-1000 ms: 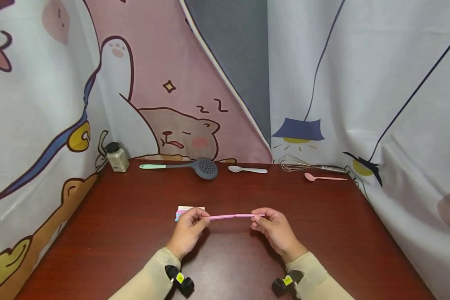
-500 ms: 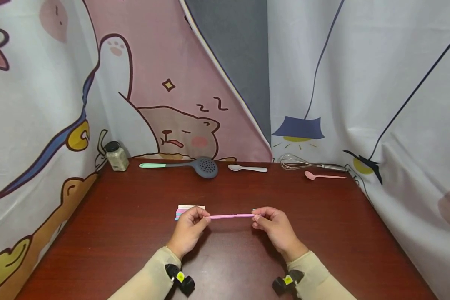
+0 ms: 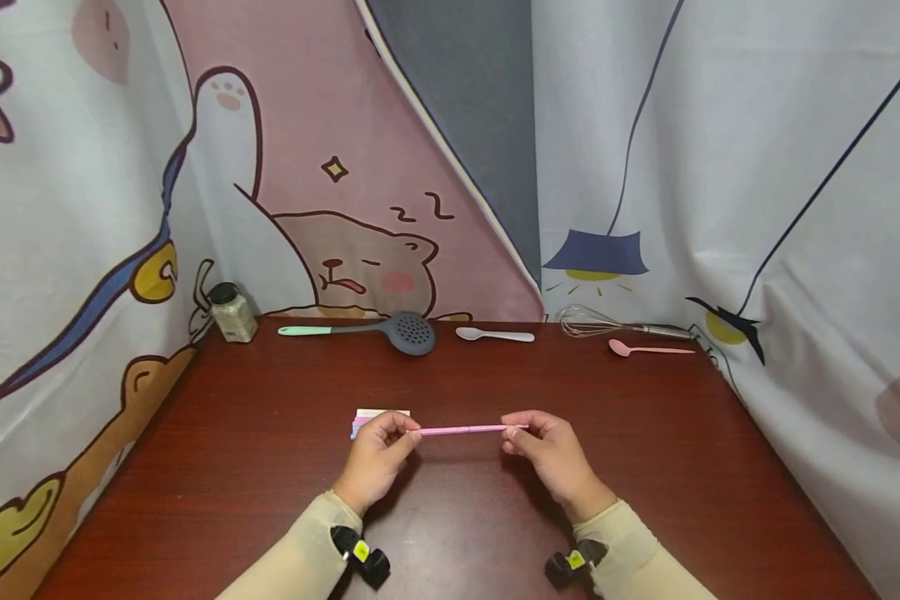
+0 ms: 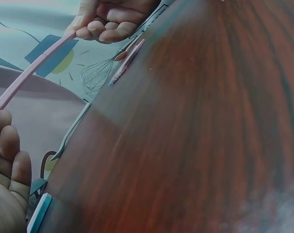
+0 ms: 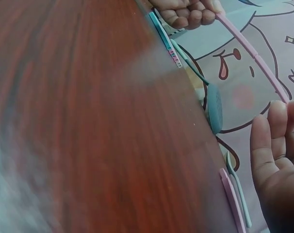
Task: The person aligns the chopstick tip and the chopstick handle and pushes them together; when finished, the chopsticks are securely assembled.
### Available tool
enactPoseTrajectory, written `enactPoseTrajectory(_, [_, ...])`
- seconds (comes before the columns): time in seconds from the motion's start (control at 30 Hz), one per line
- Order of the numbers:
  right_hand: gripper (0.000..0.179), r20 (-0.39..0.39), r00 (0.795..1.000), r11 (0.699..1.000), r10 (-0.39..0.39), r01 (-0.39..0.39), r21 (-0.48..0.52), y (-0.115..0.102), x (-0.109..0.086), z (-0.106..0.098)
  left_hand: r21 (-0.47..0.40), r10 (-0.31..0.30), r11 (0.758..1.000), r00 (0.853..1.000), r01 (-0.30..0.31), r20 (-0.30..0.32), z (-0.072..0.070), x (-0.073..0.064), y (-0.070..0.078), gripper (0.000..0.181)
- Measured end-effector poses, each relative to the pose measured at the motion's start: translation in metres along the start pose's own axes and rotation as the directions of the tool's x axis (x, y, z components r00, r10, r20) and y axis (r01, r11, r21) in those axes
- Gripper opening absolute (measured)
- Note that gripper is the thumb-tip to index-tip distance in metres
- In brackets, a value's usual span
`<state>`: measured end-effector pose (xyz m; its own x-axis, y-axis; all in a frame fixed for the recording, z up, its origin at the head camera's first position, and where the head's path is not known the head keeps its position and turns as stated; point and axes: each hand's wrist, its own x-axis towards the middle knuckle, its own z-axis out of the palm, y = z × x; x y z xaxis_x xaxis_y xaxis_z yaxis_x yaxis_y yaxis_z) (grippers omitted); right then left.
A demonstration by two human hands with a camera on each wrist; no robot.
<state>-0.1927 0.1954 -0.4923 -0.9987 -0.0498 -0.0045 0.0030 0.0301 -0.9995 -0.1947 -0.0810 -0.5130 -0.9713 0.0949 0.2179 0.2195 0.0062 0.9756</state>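
Observation:
A slim pink bag-sealing clip [image 3: 461, 430] is stretched out nearly straight between both hands, its hinge showing mid-length. My left hand [image 3: 378, 462] pinches one end between thumb and forefinger, and my right hand [image 3: 555, 467] pinches the other end the same way. In both wrist views the clip is held up above the tabletop. Just beyond the left hand lies a row of folded clips [image 3: 382, 413] in white, pink and blue, partly covered by the fingers. Another pink clip [image 5: 233, 201] rests on the table near the right hand, which hides it in the head view.
Along the back edge of the brown table [image 3: 270, 500] lie a slotted skimmer [image 3: 411, 333], a white spoon [image 3: 495, 335], a whisk [image 3: 588, 323] and a pink spoon [image 3: 648, 350]. A black-lidded jar [image 3: 232, 317] stands at the back left. Printed curtains [image 3: 465, 83] hang behind.
Very little differs. Both hands keep their pinch on the clip, its right end sits slightly higher, and its two halves line up straighter. The head view has shifted slightly.

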Motion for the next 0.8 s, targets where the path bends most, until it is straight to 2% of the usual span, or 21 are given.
enactPoseTrajectory(0.27, [0.025, 0.024, 1.0, 1.0, 0.008, -0.008, 0.004, 0.003, 0.005, -0.008, 0.003, 0.008, 1.0, 1.0, -0.008, -0.016, -0.001, 0.002, -0.003, 0.006])
enactPoseTrajectory(0.37, [0.021, 0.022, 1.0, 1.0, -0.014, 0.014, -0.015, 0.004, 0.005, -0.009, -0.003, 0.013, 1.0, 0.999, -0.013, -0.029, -0.001, 0.002, -0.002, 0.008])
enactPoseTrajectory(0.53, [0.019, 0.003, 0.998, 0.997, -0.062, 0.062, -0.042, 0.002, 0.004, -0.01, -0.013, 0.028, 0.999, 0.996, -0.029, -0.084, -0.001, 0.004, -0.003, 0.013])
enactPoseTrajectory(0.8, [0.015, -0.005, 0.995, 0.987, -0.102, 0.1, -0.124, 0.0, 0.002, -0.012, -0.001, 0.059, 0.998, 0.991, -0.059, -0.121, -0.001, 0.003, 0.0, 0.006])
